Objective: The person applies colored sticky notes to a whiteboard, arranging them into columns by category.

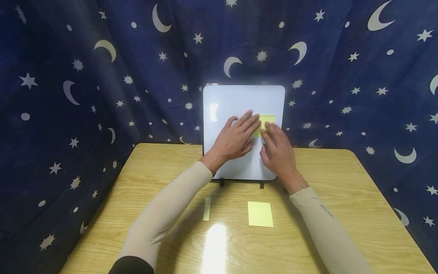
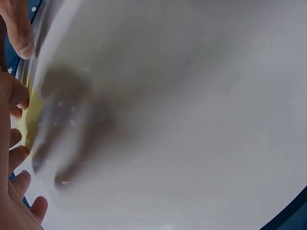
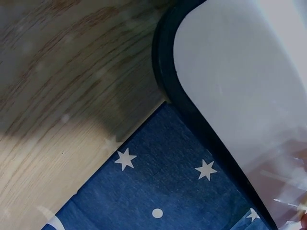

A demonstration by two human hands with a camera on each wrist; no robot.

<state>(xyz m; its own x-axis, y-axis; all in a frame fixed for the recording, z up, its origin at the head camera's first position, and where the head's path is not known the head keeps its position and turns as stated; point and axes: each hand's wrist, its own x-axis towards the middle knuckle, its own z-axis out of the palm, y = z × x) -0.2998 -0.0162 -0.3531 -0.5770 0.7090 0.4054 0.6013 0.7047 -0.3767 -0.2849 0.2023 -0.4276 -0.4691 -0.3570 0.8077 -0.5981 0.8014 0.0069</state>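
Observation:
A small whiteboard [image 1: 232, 99] stands upright on the table, with a yellow sticky note [image 1: 267, 118] on its right half. My left hand [image 1: 235, 140] lies across the board, its straight fingers over the note's left part. From the right, my right hand [image 1: 280, 150] touches the note with its extended fingertips. Both hands hide some of the note. In the left wrist view, the note [image 2: 33, 112] shows as a thin slanted yellow patch beside the fingers, and the whiteboard [image 2: 206, 134] carries a blurred reflection. The right wrist view shows mostly the whiteboard [image 3: 230, 62] and its dark frame.
On the wooden table [image 1: 164, 160] lie a yellow square sticky note [image 1: 260, 214] and, to its left, a narrow pale yellow strip [image 1: 207, 209]. Short black feet [image 1: 261, 185] stick out below the board. Behind hangs a dark blue curtain [image 1: 219, 45] with moons and stars.

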